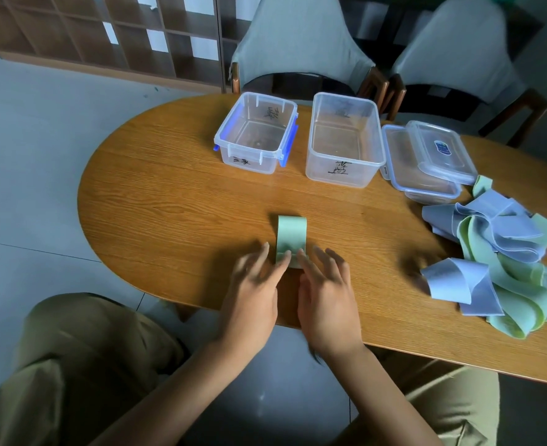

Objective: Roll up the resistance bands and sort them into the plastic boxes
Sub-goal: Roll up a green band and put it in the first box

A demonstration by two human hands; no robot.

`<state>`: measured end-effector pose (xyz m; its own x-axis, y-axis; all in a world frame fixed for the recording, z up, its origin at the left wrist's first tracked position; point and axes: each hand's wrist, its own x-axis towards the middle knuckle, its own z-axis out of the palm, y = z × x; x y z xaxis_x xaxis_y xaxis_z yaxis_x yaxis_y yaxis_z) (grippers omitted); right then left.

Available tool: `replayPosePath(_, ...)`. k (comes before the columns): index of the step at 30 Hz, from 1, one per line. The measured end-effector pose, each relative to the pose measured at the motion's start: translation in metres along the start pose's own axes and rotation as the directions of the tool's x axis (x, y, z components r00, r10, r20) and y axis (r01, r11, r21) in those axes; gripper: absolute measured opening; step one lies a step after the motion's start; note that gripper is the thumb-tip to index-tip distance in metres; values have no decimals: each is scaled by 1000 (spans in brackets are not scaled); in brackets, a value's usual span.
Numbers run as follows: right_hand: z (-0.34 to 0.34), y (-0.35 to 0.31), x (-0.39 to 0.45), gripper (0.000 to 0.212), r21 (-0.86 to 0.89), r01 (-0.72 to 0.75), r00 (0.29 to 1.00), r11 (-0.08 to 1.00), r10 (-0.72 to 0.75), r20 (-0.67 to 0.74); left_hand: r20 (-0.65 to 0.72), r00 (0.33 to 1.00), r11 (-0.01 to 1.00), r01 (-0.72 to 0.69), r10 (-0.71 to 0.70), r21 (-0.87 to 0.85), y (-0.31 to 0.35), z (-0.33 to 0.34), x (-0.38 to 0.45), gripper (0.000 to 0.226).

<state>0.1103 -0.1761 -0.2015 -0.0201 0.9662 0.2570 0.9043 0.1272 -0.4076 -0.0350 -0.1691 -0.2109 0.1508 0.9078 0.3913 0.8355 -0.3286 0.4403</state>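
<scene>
Both hands [256, 294] [325, 297] press green band [292, 235].

- Left hand [255, 284] and right hand [325, 289]: fingers motion-blurred; grip on green band [291, 235] indeterminate.
- Band pile [503, 262]: cut off at right edge.
- Box [255, 133] markings: illegible.

Oval wooden table [169, 188]; covered chairs [301, 43] behind; cubby shelf [104, 30]; grey floor [24, 156].

An oval wooden table [175, 188] carries two open clear plastic boxes [256, 133] [344, 140], stacked clear lids [426, 159], one flat green band [291, 236] and a heap of blue and green bands [507, 252]
</scene>
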Motion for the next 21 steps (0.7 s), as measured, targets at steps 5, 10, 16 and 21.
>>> replayPosePath(5, -3, -1, 5, 49, 44, 19, 999, 999, -17, -45, 53, 999, 990, -20, 12, 137, -4, 2, 11, 58)
replayPosePath(10, -3, 1, -6, 44, 33, 117, 989, 993, -113, -98, 101, 995, 985, 1, -19, 174, -7, 2, 26, 60)
replayPosePath(16, 5, 5, -1, 43, -47, 142, 986, 989, -145, -78, 174, 985, 983, -30, -3, 182, -13, 1, 43, 65)
replayPosePath(21, 8, 6, 10, 48, -88, 119, 988, 989, -127, -88, 115, 992, 993, -71, 60, 98, -14, -6, 37, 58)
